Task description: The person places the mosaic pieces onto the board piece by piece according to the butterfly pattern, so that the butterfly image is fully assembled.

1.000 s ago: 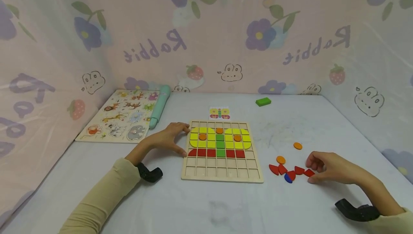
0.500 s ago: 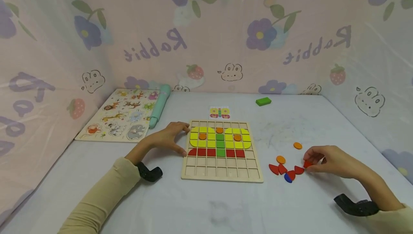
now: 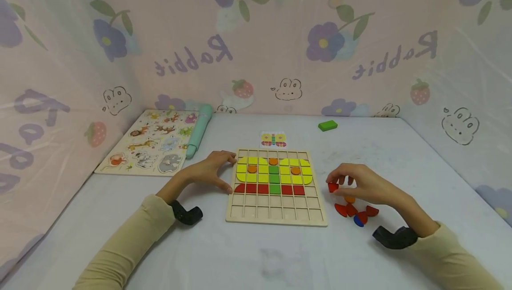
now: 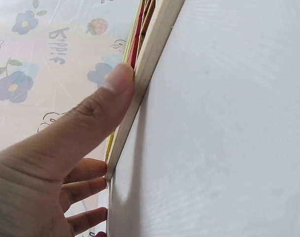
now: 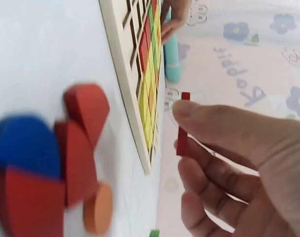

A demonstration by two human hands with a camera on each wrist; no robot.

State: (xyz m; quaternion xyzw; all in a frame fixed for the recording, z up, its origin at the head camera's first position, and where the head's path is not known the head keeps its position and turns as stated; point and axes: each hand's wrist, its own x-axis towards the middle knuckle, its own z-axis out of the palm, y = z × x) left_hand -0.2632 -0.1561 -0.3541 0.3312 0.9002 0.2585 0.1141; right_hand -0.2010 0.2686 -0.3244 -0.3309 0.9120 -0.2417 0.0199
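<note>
My right hand (image 3: 362,185) pinches a small red tile (image 5: 182,131) between thumb and fingers, held up just right of the wooden grid board (image 3: 276,223). Yellow, green, red and orange pieces fill part of that board in a butterfly-like pattern; its lower rows are bare. At the board's left edge rests my left hand (image 3: 206,172), thumb (image 4: 121,78) on the frame and fingers spread toward the far corner. Below the right hand lie several red wedges (image 3: 372,211), a blue piece (image 3: 358,222) and an orange disc (image 3: 350,199), partly covered by the hand.
A picture card (image 3: 274,139) with a butterfly lies behind the grid board. The green block (image 3: 328,125) sits at the back right. At the back left are an animal puzzle board (image 3: 105,168) and a teal stick-like object (image 3: 198,132). Printed fabric walls enclose the table.
My right hand has picked up the red tile from the right end of the loose pieces and carried it left toward the board. The left hand stays put.
</note>
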